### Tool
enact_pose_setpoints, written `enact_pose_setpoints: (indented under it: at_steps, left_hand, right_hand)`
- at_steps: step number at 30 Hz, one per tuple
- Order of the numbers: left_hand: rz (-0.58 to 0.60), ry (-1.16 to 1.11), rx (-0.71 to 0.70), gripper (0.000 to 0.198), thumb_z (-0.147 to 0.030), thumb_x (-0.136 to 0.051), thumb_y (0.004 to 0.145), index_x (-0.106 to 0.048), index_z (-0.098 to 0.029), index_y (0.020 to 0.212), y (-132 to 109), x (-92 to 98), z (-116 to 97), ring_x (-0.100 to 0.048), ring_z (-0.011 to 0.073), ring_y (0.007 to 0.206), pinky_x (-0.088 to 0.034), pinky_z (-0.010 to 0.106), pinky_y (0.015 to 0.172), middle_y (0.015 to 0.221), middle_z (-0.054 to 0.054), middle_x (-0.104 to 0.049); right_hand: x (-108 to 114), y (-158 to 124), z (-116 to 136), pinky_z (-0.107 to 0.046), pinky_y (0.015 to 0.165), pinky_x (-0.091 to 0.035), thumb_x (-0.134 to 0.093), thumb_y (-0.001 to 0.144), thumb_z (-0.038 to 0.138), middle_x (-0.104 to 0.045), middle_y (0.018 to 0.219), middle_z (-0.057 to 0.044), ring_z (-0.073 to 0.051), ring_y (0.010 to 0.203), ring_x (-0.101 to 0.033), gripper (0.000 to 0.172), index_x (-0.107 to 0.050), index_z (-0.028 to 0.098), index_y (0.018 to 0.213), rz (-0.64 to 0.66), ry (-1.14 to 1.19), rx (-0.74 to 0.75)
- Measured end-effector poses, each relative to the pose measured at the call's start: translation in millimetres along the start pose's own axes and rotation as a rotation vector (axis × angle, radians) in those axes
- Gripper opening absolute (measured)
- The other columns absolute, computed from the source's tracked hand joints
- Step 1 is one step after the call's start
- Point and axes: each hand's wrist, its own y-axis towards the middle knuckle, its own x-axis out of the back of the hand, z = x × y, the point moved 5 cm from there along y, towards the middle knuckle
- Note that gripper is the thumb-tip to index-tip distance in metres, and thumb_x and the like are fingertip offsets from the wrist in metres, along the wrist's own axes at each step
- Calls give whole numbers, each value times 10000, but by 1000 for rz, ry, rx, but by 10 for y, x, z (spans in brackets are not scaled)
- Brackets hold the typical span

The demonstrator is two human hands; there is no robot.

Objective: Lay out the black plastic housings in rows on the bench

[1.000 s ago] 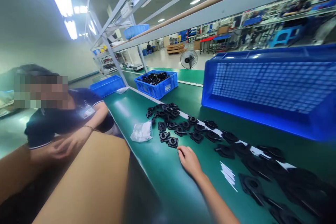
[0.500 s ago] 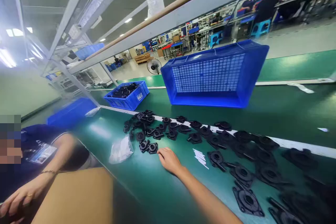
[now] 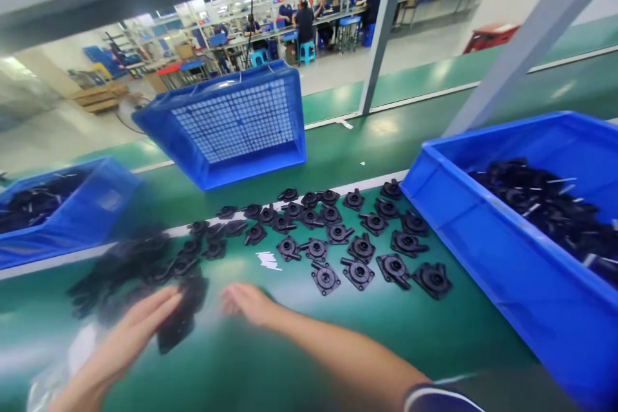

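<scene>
My left hand [image 3: 138,328] reaches in from the lower left, fingers stretched out, against a smeared group of black plastic housings [image 3: 183,315]. Whether it touches them is hard to make out. To its right, my right hand [image 3: 246,302] hovers over or rests on the green table; motion blurs its fingers, and nothing can be made out in them. Beyond it lie short white sticks [image 3: 268,261] in a small row. Many more square black housings with round centres and side spouts, such as one housing [image 3: 325,278], are spread out to the right.
A large blue bin [image 3: 483,206] of black parts with white sticks stands at right. Another blue bin [image 3: 111,199] of dark parts is at left. A blue crate [image 3: 255,167] leans tilted behind the housings. A clear bag [image 3: 48,383] lies lower left. A post [image 3: 381,32] rises behind.
The view has swung right, bringing the large right-hand bin into sight and leaving the co-worker out of it. My left hand has come in; my right hand is now away from the housings it was at.
</scene>
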Motion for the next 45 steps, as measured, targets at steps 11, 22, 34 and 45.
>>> enact_pose_setpoints:
  at_steps: [11,22,34,45]
  left_hand:
    - [371,-462,-139,355,-479,-655,734,-601,-133,795,524,-1093,199,-520,134,703,-409,235,675,753,28,-593]
    - [-226,-126,-304,234,-385,-515,833,-589,-165,861,669,-691,558,-536,140,691,-424,253,669,795,21,-607]
    - [-987,-21,-449,167,-291,-456,877,-587,-188,883,356,-268,486,-563,169,960,-427,293,907,945,53,-616]
    - [-886,254,-37,261,-363,-533,825,-631,-181,984,596,-180,893,-464,317,1144,-322,504,986,1139,136,-597]
  right_hand:
    - [379,-184,-48,-247,602,-394,-529,765,682,-515,643,37,-106,585,-481,491,-467,196,802,-205,340,-128]
    - [263,-319,120,-237,561,-367,-420,902,399,-577,647,13,-135,594,-538,276,-492,192,733,-47,-374,-133]
    - [557,-4,787,-287,753,-435,-411,922,326,-660,936,-45,-187,846,-603,303,-578,195,1137,-25,-1007,27]
    - [-8,1132,481,-484,1067,-251,-481,897,472,-243,1494,-179,-358,1360,-205,624,-374,117,1399,267,-1364,114]
